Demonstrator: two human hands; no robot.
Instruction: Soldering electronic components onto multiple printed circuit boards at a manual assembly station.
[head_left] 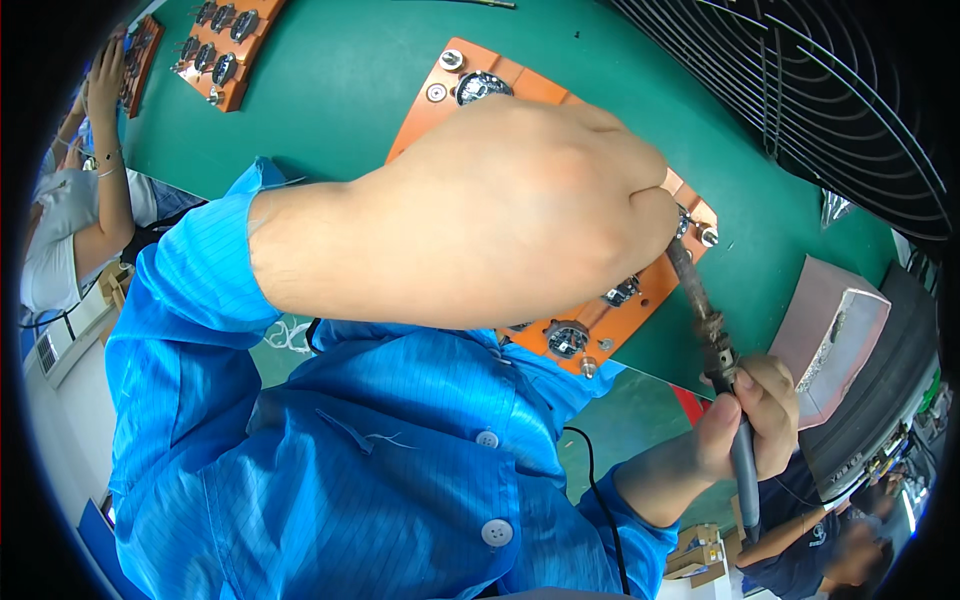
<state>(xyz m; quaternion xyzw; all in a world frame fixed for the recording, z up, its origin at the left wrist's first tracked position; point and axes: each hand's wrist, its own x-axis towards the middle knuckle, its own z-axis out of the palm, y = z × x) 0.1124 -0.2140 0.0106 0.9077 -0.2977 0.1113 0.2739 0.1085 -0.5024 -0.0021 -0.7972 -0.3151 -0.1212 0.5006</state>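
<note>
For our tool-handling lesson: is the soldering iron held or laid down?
Held: the right hand curls around the grey handle of the soldering iron. Whether it is switched on, I cannot tell.

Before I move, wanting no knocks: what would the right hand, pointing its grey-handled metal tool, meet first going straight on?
Led by the tool, the right hand would probably meet the bare left hand first; depth is unclear, so the flat orange board beneath might come sooner.
</note>
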